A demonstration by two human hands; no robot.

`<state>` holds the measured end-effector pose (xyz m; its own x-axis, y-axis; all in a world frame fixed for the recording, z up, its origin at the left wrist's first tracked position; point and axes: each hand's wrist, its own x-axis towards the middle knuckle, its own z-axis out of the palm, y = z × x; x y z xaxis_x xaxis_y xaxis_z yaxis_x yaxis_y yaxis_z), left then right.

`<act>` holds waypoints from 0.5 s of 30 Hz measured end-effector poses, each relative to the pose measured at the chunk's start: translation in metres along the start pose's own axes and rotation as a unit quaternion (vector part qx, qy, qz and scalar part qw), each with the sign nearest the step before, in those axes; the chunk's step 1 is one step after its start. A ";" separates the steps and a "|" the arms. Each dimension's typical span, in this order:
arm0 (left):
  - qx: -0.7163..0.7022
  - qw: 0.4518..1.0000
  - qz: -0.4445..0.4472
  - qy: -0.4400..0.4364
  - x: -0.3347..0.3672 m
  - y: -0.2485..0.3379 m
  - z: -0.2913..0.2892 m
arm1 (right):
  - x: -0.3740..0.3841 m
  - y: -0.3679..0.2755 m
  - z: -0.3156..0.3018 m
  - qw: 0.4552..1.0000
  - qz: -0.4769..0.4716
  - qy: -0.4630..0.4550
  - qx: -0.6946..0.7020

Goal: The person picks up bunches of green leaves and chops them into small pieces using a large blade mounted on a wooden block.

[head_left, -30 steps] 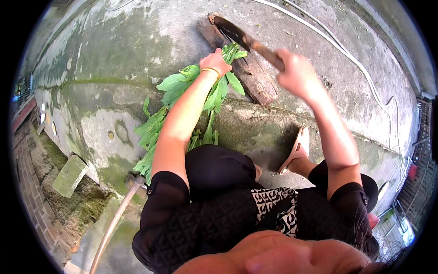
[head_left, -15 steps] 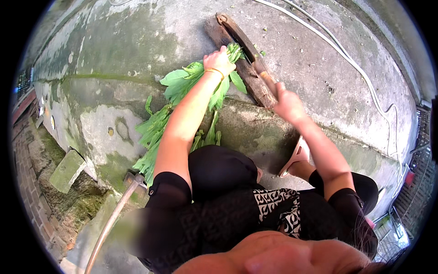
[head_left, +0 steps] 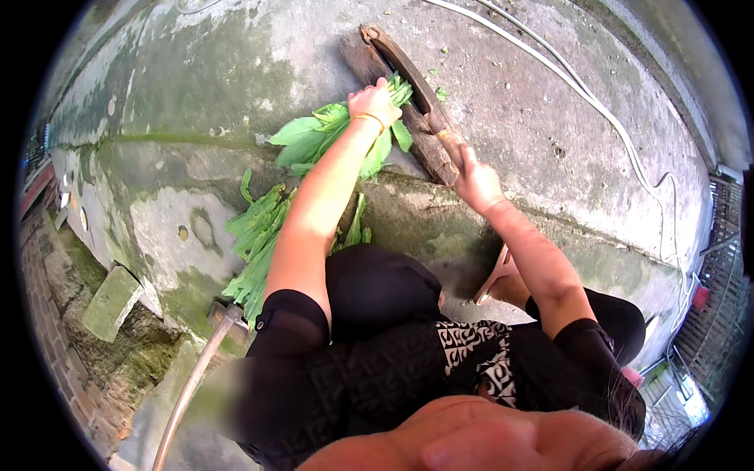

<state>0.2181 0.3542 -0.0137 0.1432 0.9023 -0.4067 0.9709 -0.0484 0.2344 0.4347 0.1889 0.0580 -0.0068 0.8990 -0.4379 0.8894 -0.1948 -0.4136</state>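
My left hand [head_left: 375, 104] is wrapped round a bunch of large green leaves [head_left: 318, 140], its cut ends lying on a worn wooden board [head_left: 433, 153]. The broad leaf tips spread out under my left wrist. My right hand [head_left: 481, 187] grips the wooden handle of a long, dark knife with a hooked tip [head_left: 410, 72]. The blade lies along the board, right beside the leaf ends and just right of my left fingers. More leaves [head_left: 263, 239] lie in a heap beside my left forearm.
Small green scraps [head_left: 441, 93] lie on the concrete right of the board. A long-handled tool [head_left: 196, 369] lies at the lower left, near a loose stone block [head_left: 112, 303]. A pale hose [head_left: 585, 93] runs down the right side. My foot wears a pink clog [head_left: 496, 275].
The view has shifted slightly. My right hand and the knife have moved a little to the left, toward the leaf bunch. My left hand keeps its hold on the leaves.
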 end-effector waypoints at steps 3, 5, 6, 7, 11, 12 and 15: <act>-0.009 1.000 -0.008 0.016 -0.007 -0.009 -0.005 | 0.003 -0.013 -0.023 0.998 -0.018 -0.044 -0.042; 0.005 0.999 0.006 0.044 -0.013 -0.005 -0.010 | 0.015 -0.028 -0.085 0.997 -0.036 -0.064 -0.039; 0.019 0.998 0.016 0.062 -0.015 -0.004 -0.008 | 0.023 -0.047 -0.116 0.993 -0.071 -0.060 -0.072; 0.025 0.996 0.018 0.080 -0.011 -0.003 -0.001 | 0.030 -0.069 -0.146 0.987 -0.103 -0.051 -0.109; -0.003 1.000 -0.023 0.009 0.014 0.001 -0.012 | 0.041 -0.125 -0.184 0.973 -0.153 0.011 -0.175; -0.022 0.999 -0.039 -0.012 0.020 0.001 -0.015 | 0.031 -0.120 -0.174 0.973 -0.148 0.016 -0.177; 0.043 0.998 -0.007 0.044 0.020 -0.003 -0.017 | 0.000 -0.061 -0.091 0.984 -0.121 0.048 -0.121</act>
<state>0.2152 0.3794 -0.0077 0.1155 0.9369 -0.3300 0.9861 -0.0683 0.1514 0.4218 0.2366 0.1564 -0.1995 0.9429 -0.2666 0.9500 0.1194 -0.2884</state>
